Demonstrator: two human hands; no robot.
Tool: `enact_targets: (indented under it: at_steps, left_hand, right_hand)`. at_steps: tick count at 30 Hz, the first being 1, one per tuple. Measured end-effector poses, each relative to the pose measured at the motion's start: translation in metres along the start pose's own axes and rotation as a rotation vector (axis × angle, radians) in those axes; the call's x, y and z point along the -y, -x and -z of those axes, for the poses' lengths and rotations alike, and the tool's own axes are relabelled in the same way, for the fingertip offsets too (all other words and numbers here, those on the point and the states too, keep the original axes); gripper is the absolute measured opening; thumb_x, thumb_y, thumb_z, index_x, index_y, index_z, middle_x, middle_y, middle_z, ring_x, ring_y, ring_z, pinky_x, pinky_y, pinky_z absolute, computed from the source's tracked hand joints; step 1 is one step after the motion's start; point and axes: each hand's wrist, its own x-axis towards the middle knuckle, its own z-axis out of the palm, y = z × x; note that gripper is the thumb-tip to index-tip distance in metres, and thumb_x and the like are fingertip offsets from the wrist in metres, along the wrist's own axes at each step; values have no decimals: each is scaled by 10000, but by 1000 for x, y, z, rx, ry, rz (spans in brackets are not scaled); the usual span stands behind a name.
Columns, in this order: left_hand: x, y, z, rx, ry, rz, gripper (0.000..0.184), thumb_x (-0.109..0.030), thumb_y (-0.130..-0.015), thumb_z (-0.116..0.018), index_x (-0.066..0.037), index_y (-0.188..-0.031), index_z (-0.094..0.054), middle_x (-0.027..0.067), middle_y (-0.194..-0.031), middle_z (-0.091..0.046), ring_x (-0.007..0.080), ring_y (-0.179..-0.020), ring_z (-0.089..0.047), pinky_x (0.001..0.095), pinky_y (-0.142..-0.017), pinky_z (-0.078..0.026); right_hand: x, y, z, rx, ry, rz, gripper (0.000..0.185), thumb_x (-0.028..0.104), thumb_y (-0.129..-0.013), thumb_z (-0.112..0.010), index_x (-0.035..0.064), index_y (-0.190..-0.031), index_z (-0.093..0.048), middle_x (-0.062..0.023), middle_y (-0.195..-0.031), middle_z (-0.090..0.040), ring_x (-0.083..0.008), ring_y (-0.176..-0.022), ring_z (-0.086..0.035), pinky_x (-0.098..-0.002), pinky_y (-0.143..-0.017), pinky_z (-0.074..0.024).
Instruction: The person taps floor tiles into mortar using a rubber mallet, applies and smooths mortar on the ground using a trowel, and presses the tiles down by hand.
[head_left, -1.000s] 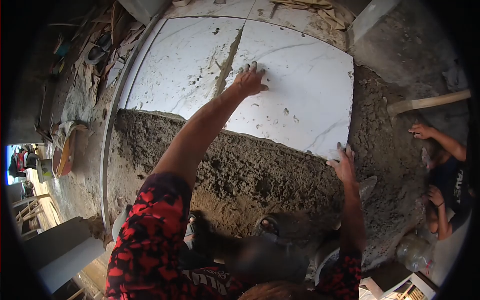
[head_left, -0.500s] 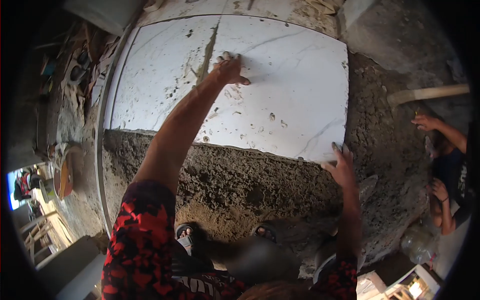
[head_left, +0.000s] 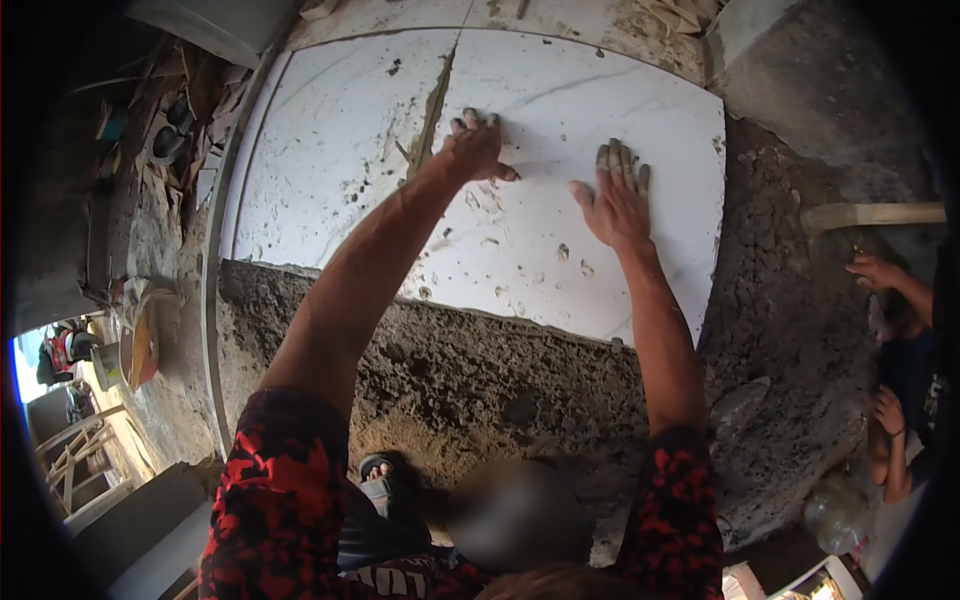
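Two white marbled tiles lie side by side, the left tile (head_left: 320, 150) and the right tile (head_left: 560, 110), with a mortar-filled gap (head_left: 432, 115) between them. My left hand (head_left: 475, 150) rests on the right tile close to that gap, fingers apart. Flat on the same tile, nearer its right side, is my right hand (head_left: 615, 200) with fingers stretched and grey with mortar. Neither hand holds anything. Bits of mortar dot both tiles. Rough wet mortar (head_left: 480, 370) borders their near edge.
A metal straightedge (head_left: 212, 300) runs along the left. At the right are a wooden handle (head_left: 875, 214), another person's hand (head_left: 875, 270) and a clear plastic bottle (head_left: 838, 515). Debris (head_left: 185, 130) lies at upper left; a sandaled foot (head_left: 378, 475) is below.
My right hand has left the near right corner of the right tile and moved up onto its surface. My left hand stays on the tile near the gap. The view has shifted slightly.
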Motion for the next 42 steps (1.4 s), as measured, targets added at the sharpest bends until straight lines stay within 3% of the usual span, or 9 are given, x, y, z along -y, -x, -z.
enact_targets:
  at_steps: [8,11,19,21,24,27,30,31,42]
  left_hand:
    - [5,1,-2,-39,16,-19,1079,-458,-611,-816,22,-1389,-242,359,-1372,-242,532,-1219,-355,452,-983,-425]
    - [2,0,2,-4,39,1,1087,-457,-600,-822,12,-1392,-244,365,-1365,-252,539,-1212,-359,458,-987,-418]
    - [7,-1,-9,-68,45,-13,1117,-453,-570,-839,15,-1394,-247,376,-1372,-243,549,-1219,-347,477,-1017,-375]
    - [7,3,-11,-85,41,-22,1116,-454,-571,-838,15,-1394,-247,377,-1374,-239,548,-1222,-344,473,-1021,-374]
    - [5,6,-2,-69,71,-6,1077,-439,-615,-816,29,-1394,-238,372,-1375,-243,553,-1230,-327,470,-1042,-349]
    - [5,3,-2,-24,78,2,1071,-438,-636,-805,28,-1403,-221,380,-1389,-216,565,-1259,-275,466,-1062,-323]
    - [6,4,-2,-2,94,4,1081,-452,-646,-798,30,-1410,-204,386,-1414,-157,560,-1294,-205,478,-1079,-291]
    - [5,4,-1,-10,91,9,1082,-454,-646,-796,28,-1411,-201,385,-1420,-143,559,-1300,-190,485,-1080,-286]
    - [8,-3,-10,-31,151,25,1125,-432,-600,-832,-1,-1422,-195,339,-1450,-121,540,-1316,-183,546,-1052,-287]
  right_hand:
    - [-1,-7,75,-450,-189,-16,753,548,-930,-323,-4,-1428,-203,-196,-1499,-167,-322,-1397,-150,-530,-1118,-110]
    - [23,-5,0,-1,-26,67,751,533,-928,-357,-17,-1420,-219,-213,-1494,-171,-334,-1394,-150,-534,-1114,-124]
    - [38,-37,83,-465,-291,138,725,510,-930,-378,-23,-1406,-256,-211,-1488,-194,-353,-1376,-203,-552,-1094,-161]
    - [49,-35,-15,-77,13,110,731,535,-932,-334,-8,-1414,-251,-189,-1500,-172,-325,-1392,-167,-528,-1110,-136]
    - [60,-53,0,-32,-100,151,728,533,-936,-315,2,-1425,-221,-177,-1507,-159,-291,-1402,-150,-503,-1124,-117]
    - [55,-84,51,-437,-228,238,693,467,-933,-408,-11,-1409,-248,-203,-1480,-223,-332,-1364,-244,-532,-1097,-188]
    - [49,-96,33,-509,-160,79,702,463,-925,-426,3,-1419,-235,-199,-1478,-231,-325,-1372,-228,-523,-1105,-166]
    - [58,-83,-23,-131,15,139,699,470,-928,-407,11,-1425,-229,-189,-1483,-228,-302,-1381,-216,-523,-1109,-145]
    - [54,-80,-11,-85,-123,161,673,460,-936,-376,35,-1435,-223,-127,-1511,-198,-292,-1394,-191,-543,-1110,-109]
